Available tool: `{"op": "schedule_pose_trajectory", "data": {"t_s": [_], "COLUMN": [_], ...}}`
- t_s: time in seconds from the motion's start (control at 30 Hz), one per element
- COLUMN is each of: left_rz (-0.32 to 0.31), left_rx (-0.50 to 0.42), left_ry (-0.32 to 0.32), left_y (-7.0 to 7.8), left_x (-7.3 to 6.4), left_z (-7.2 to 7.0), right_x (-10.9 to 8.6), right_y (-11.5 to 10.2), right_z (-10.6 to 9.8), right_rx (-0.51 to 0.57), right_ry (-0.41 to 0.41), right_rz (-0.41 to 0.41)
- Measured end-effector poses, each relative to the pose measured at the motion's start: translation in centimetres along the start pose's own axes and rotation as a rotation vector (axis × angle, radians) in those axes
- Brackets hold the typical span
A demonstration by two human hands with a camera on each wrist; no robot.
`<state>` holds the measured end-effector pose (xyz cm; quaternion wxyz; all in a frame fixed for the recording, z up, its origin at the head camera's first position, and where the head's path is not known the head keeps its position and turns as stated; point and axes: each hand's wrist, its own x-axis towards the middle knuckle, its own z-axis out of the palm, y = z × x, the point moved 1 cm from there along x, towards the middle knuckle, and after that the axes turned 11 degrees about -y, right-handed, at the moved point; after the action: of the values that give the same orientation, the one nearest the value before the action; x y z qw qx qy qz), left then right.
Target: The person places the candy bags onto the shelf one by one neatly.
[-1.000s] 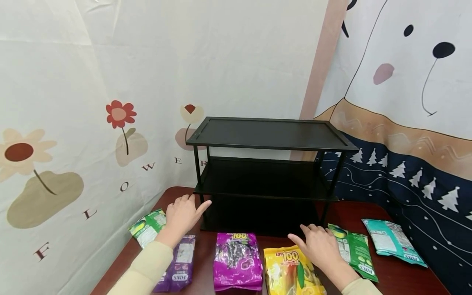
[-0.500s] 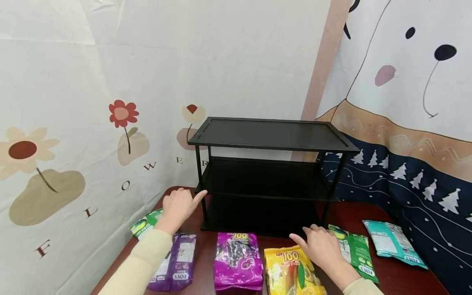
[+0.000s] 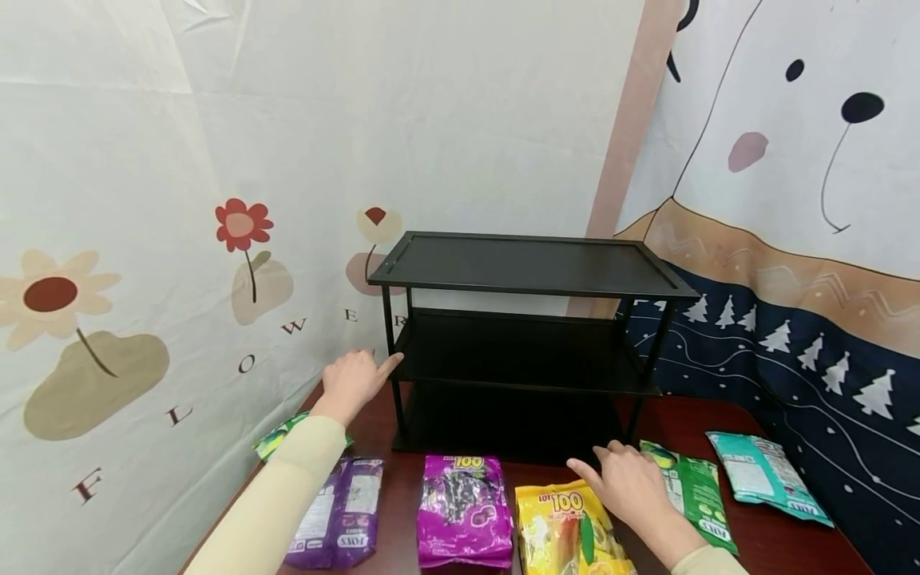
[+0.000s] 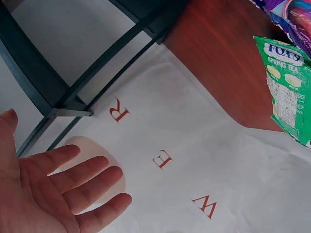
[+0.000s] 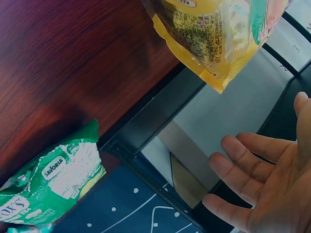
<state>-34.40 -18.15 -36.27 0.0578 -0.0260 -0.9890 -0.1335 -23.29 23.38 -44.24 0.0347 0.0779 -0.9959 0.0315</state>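
My left hand [image 3: 352,382] is raised beside the left posts of a black three-tier shelf rack [image 3: 532,263], thumb pointing at the middle shelf. In the left wrist view its palm and spread fingers hold nothing. My right hand [image 3: 631,483] hovers over the top right of a yellow LOT 100 candy bag [image 3: 564,531], with relaxed fingers and nothing in them. A magenta LOT 100 bag [image 3: 463,515] lies in front of the rack. To its left are a purple FOX'S bag [image 3: 354,511] and a green bag [image 3: 275,439], partly hidden by my left arm.
Right of my right hand lie a green FOX'S bag [image 3: 697,491] and a teal FOX'S bag [image 3: 769,475]. All the bags rest on a dark red table [image 3: 398,543]. A printed cloth backdrop [image 3: 489,120] stands close behind the rack and along the left side.
My left hand has moved up and slightly left, away from the lower shelf toward the middle shelf's level. The right hand stays nearly where it was; the bags and rack have not moved.
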Motion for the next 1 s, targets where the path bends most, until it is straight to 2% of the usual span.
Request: {"op": "schedule_pose_trajectory", "data": {"t_s": [0.2, 0.47, 0.8, 1.0], "left_rz": [-0.006, -0.006, 0.005, 0.022], "left_rx": [-0.022, 0.027, 0.047, 0.035], "left_ry": [-0.013, -0.059, -0.061, -0.04], "left_y": [0.1, 0.1, 0.2, 0.5], "left_x": [1.0, 1.9, 2.2, 2.2], "left_z": [-0.1, 0.5, 1.2, 1.4], "right_x": [0.0, 0.0, -0.1, -0.4], "right_y": [0.1, 0.6, 1.6, 2.6], "right_z": [-0.1, 0.0, 0.1, -0.2], "right_rx": [0.005, 0.011, 0.015, 0.009], "right_ry": [-0.001, -0.012, -0.033, -0.056], "right_rz": [-0.003, 0.006, 0.028, 0.042]}}
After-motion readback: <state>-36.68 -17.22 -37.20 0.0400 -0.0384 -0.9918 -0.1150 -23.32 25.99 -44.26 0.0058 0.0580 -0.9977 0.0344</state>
